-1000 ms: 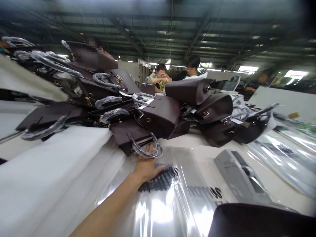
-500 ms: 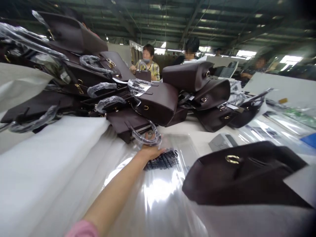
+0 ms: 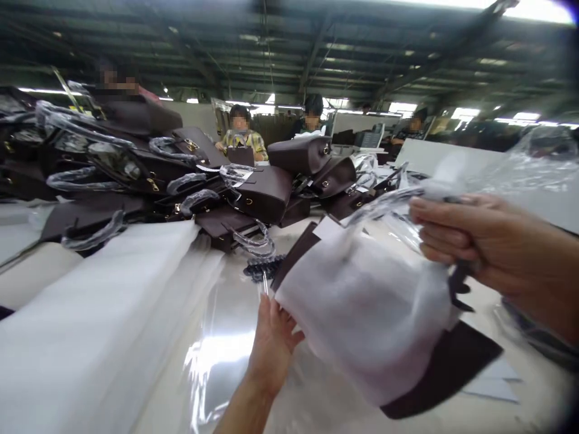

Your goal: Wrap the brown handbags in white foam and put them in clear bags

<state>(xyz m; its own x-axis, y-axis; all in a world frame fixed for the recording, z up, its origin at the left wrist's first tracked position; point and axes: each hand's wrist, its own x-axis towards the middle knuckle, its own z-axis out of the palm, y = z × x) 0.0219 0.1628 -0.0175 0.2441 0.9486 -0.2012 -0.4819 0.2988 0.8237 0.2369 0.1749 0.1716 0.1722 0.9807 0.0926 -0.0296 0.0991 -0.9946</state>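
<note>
A dark brown handbag, mostly covered by a white translucent sheet, hangs tilted over the right half of the table. My right hand is closed round its plastic-wrapped handles, with a dark object showing below the fingers. Beside the bag's left edge is my left hand, fingers apart; contact with the sheet cannot be made out. Under it lies clear plastic film. A dark, bristly-looking bundle rests just beyond the left fingers.
Brown handbags with wrapped handles are piled across the back. White foam sheets are stacked at the left. Clear plastic stands out at the right. Several people sit or stand behind the pile, one in a yellow checked shirt.
My right hand has come into view, holding the bag by its handles, now raised and partly covered by the white sheet. My left hand has moved nearer, away from the dark bundle. The view has shifted.
</note>
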